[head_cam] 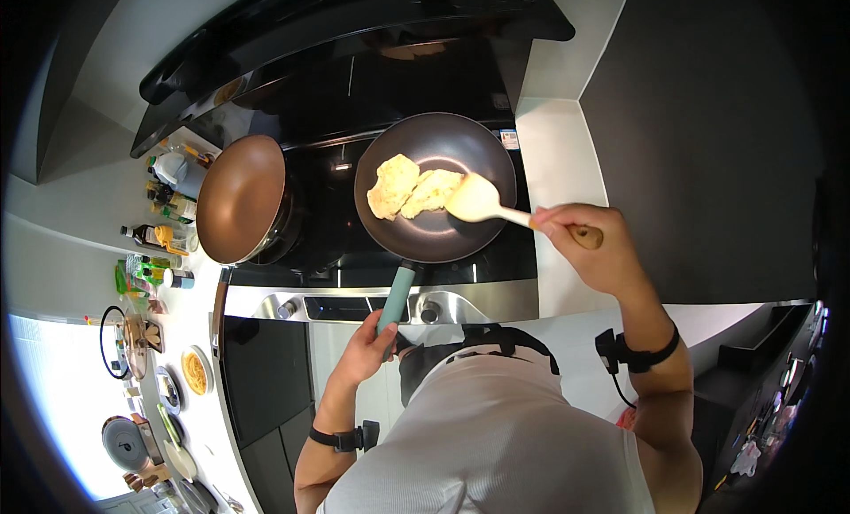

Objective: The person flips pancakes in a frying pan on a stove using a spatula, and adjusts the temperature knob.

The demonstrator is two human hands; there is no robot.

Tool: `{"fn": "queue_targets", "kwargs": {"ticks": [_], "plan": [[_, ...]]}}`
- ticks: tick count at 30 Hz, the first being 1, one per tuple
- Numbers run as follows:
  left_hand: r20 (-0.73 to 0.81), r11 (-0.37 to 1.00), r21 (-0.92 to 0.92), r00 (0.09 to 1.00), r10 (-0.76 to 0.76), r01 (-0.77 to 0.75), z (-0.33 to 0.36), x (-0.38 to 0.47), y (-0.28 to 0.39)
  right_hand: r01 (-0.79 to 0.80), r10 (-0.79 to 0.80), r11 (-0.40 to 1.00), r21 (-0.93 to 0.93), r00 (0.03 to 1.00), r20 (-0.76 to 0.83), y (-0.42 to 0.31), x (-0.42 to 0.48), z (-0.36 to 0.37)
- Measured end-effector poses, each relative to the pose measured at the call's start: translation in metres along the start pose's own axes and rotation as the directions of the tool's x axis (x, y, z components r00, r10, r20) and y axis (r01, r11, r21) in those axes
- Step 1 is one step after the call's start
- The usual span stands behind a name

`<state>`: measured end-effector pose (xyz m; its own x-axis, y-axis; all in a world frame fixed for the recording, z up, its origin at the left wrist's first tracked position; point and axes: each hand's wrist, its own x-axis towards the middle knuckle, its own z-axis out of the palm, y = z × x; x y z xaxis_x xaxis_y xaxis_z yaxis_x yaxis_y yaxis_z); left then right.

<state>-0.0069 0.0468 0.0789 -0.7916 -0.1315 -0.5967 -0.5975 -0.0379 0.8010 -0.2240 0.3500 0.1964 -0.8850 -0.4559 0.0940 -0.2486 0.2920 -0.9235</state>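
Observation:
My left hand (364, 346) is wrapped around the pale green handle (396, 300) of a dark frying pan (435, 245), which sits on the right side of the black stove. In the pan lie two pieces of pale yellow cooked egg (393, 187), side by side left of its middle. With my right hand (591, 242) I grip the handle of a cream-coloured spatula (475, 198) that ends in wood. Its blade is over the right-hand egg piece (433, 192) and hides that edge; I cannot tell whether they touch.
A brown-lined wok (240, 202) stands on the left of the stove. Several bottles (174, 169) line the counter behind it. Nearer on the left counter is a plate of yellow shredded food (195, 370). The range hood (358, 22) overhangs the back; a dark panel (704, 149) rises at right.

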Motion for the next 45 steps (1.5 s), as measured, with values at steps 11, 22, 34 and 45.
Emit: {"fn": "queue_targets", "kwargs": {"ticks": [11, 22, 34, 45], "plan": [[0.040, 1.000, -0.007, 0.999, 0.006, -0.005, 0.000, 0.003, -0.002, -0.057, 0.057, 0.998, -0.039, 0.998, 0.001, 0.082, -0.003, 0.049], [0.018, 1.000, 0.017, 1.000, -0.005, 0.005, -0.002, 0.005, -0.005, -0.033, 0.056, 0.948, 0.318, 0.996, -0.063, 0.109, -0.034, 0.031], [0.005, 1.000, 0.018, 1.000, -0.007, 0.007, -0.001, 0.003, -0.003, -0.325, 0.679, 0.155, 0.933, 0.721, 0.139, 0.101, -0.017, -0.008], [0.031, 1.000, -0.017, 0.999, 0.020, -0.019, 0.000, 0.003, -0.002, -0.102, 0.170, 0.927, 0.362, 0.972, -0.162, 0.054, -0.015, -0.010]]}}
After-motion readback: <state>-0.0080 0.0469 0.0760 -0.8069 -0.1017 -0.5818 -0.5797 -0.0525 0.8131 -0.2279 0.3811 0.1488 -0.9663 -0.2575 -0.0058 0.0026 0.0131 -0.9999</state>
